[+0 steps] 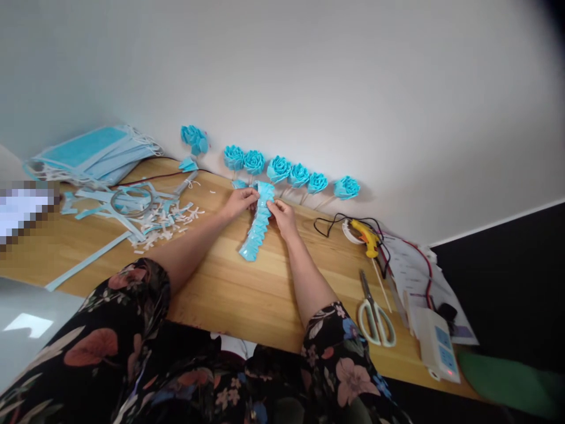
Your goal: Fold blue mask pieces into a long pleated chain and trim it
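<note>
A light-blue folded strip with zigzag edges [256, 227] hangs down over the wooden table [216, 294], its lower end toward me. My left hand [241, 202] pinches its left edge near the top. On the other edge, a little lower, the fingers of my right hand [282, 217] are closed on the same strip. Just beyond my hands, several blue fabric roses [279, 169] on thin sticks lean against the wall. One more rose [194, 139] stands apart at the left.
Blue face masks [88, 154] are stacked at the far left, with cut strips and white scraps [165, 224] before them. To the right lie a yellow glue gun [367, 235], white-handled scissors [375, 318], papers [410, 265] and a power strip [436, 344]. Cords run along the back.
</note>
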`<act>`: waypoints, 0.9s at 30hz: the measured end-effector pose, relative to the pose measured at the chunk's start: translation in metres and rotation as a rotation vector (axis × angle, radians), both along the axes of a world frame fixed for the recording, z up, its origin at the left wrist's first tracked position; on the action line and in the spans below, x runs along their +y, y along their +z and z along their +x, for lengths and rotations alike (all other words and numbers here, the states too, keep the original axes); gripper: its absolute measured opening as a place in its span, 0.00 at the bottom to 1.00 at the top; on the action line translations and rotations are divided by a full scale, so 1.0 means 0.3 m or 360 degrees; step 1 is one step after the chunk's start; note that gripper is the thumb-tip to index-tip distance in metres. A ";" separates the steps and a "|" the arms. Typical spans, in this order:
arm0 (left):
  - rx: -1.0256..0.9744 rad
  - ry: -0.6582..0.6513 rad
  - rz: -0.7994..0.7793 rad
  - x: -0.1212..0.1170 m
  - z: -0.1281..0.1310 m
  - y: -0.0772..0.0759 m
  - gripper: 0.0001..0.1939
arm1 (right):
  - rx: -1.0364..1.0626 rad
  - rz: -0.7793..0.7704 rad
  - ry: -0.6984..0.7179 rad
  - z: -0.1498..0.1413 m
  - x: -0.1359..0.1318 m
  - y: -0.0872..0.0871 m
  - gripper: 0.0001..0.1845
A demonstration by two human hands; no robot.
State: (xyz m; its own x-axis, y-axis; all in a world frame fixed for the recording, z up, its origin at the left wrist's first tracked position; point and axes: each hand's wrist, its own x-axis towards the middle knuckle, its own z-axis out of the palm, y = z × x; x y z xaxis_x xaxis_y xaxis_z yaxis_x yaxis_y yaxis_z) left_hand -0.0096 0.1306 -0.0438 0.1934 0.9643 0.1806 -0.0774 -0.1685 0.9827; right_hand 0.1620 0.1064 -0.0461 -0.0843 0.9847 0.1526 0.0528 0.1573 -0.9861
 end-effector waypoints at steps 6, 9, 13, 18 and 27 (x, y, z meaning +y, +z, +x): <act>0.0083 -0.0084 0.0052 -0.004 0.005 0.007 0.21 | -0.0079 -0.0001 -0.0130 0.002 0.013 -0.018 0.24; 0.0036 -0.0106 -0.0011 -0.005 0.007 0.008 0.18 | -0.0106 0.0068 -0.0123 0.005 0.013 -0.023 0.25; 0.0010 -0.0107 -0.0038 -0.001 0.002 0.003 0.16 | -0.0128 0.0143 -0.0132 0.004 0.016 -0.025 0.26; -0.0025 -0.0044 0.0003 0.003 -0.007 0.000 0.16 | -0.0042 0.0067 -0.0201 -0.001 0.015 -0.020 0.29; 0.0100 -0.0052 0.0127 -0.028 -0.012 0.016 0.22 | -0.0233 0.0188 -0.0075 0.004 -0.006 -0.010 0.24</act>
